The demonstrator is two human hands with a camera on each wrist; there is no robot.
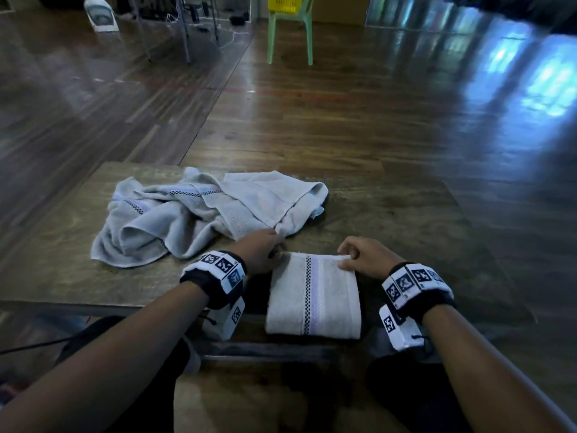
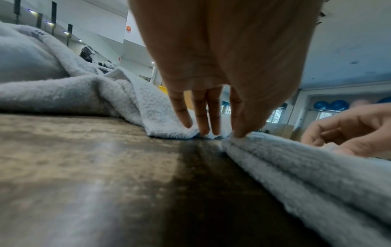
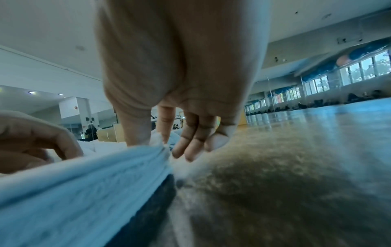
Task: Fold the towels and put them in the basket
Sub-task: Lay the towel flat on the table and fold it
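- Landmark: low wooden table, seen from the person's seat at its near edge.
- Left half of the table: loose heap of pale grey towels, crumpled, unfolded, checkered trim showing; one corner trails toward the middle.
- Left hand, near the table's middle front: fingers straight and pointing down. In the left wrist view the fingertips touch down at the heap's trailing corner, and the thumb presses the far left corner of the folded towel. Whether the thumb and fingers pinch that corner cannot be told.
- Folded towel, table's near edge, just right of centre: flat rectangle, checkered and lilac stripe running lengthwise, near end overhanging the edge.
- Right hand, at the folded towel's far right corner: thumb and forefinger pinch the stacked layers; other fingers loosely curled beside it.
- Beyond the table, far across the wooden floor: green chair bearing a yellow basket.
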